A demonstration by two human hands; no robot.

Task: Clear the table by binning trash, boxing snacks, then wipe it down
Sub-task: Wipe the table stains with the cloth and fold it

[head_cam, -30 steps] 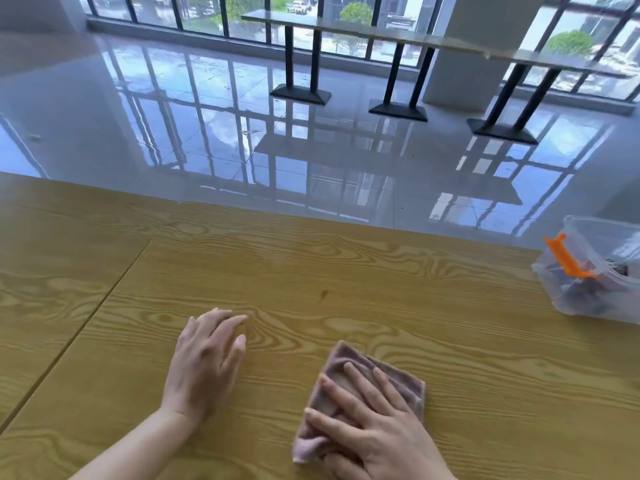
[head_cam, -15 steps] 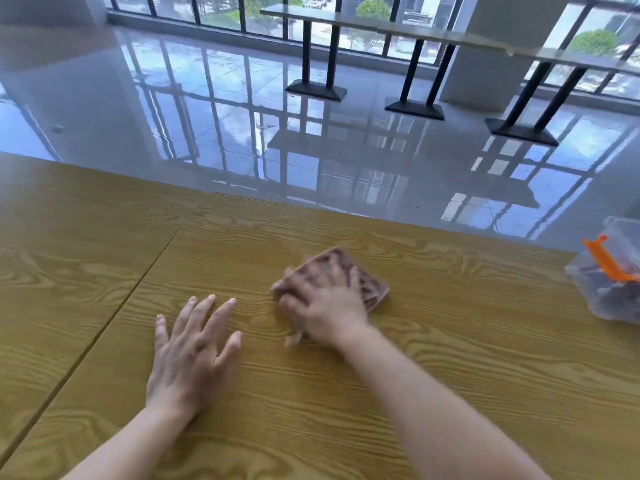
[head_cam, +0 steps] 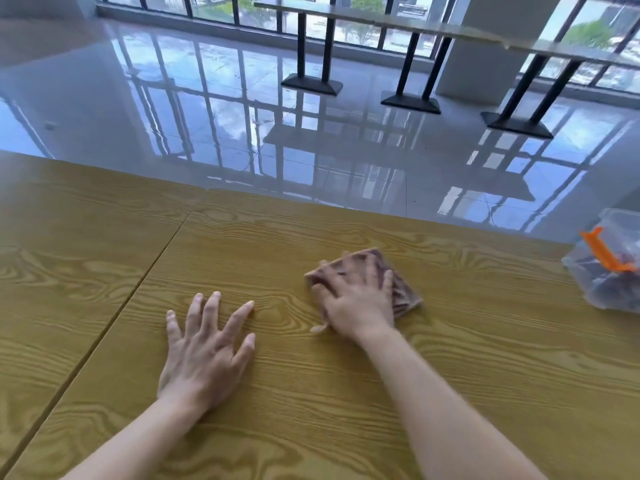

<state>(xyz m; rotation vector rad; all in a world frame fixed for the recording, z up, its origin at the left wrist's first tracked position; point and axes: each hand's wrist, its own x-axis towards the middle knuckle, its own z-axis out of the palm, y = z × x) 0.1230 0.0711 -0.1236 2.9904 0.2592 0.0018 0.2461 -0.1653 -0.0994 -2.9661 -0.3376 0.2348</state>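
Cloth (head_cam: 403,295): folded, brownish-pink, lying flat on the bench (head_cam: 485,358) right of centre, near the far edge. Judged soft, light and limp; likely to bunch or slide out if pushed from one corner, so best held under a flat palm with spread fingers.

Right hand (head_cam: 356,299): pressed palm-down on the cloth, fingers splayed across it, pinning rather than gripping; edges blurred.

Left hand (head_cam: 204,355): empty, fingers spread, resting flat on the bare wood just beside the right.

Surroundings: clear plastic box (head_cam: 609,268) with orange latch at the right edge, dark items inside, well apart from the cloth. A seam (head_cam: 138,278) runs through the bench on the left. Nothing seen blocking the wiping path.
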